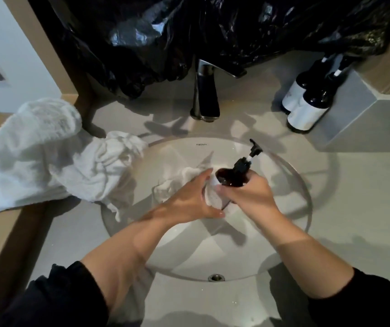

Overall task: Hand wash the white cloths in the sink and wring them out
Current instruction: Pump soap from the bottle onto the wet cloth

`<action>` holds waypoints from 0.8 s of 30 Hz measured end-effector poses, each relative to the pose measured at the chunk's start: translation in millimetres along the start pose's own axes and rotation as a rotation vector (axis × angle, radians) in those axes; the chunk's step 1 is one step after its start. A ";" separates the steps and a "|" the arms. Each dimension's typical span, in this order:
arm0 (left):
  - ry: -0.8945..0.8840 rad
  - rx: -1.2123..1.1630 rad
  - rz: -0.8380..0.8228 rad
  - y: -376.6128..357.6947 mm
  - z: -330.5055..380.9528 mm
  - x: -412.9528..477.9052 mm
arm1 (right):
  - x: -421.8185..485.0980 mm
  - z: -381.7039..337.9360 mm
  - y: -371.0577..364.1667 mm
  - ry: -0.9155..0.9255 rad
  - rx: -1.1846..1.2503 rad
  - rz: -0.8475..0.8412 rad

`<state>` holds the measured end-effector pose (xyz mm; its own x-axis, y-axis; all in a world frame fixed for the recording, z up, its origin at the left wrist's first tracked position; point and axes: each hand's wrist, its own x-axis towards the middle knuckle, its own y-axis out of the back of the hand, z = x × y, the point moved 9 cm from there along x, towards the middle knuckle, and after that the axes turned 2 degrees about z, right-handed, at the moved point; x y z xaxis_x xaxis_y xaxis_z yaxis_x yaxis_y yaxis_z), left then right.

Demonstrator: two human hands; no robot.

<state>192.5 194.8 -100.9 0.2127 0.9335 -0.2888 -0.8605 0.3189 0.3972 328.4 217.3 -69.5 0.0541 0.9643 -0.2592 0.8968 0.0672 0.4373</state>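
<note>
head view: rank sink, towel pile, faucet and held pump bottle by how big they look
1. sink
2. towel pile
3. faucet and pump bottle, about alike: the right hand hides part of the bottle, so unranked

Two bare forearms, dark black sleeves [54,296] pushed up near the elbows, no jewellery visible
</note>
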 end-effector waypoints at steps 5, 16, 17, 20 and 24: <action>0.245 -0.037 -0.007 -16.0 -35.0 -27.5 | -15.1 25.5 -29.2 -0.104 -0.019 -0.203; 0.424 0.109 0.076 -8.3 -51.9 -30.7 | 10.3 -11.9 -43.6 0.136 -0.425 -0.382; 0.425 0.121 0.100 -6.5 -51.6 -29.6 | 11.4 -15.5 -43.3 0.155 -0.425 -0.367; 0.407 0.169 0.158 -0.3 -49.4 -26.7 | 12.9 -18.2 -42.1 0.173 -0.366 -0.320; 0.388 0.241 0.134 1.2 -48.4 -26.4 | 8.8 -3.7 -38.9 0.142 -0.287 -0.250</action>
<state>163.4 162.6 -135.0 -0.1208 0.8536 -0.5068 -0.7267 0.2718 0.6309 292.4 224.1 -85.6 -0.2295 0.9336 -0.2753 0.7147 0.3537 0.6035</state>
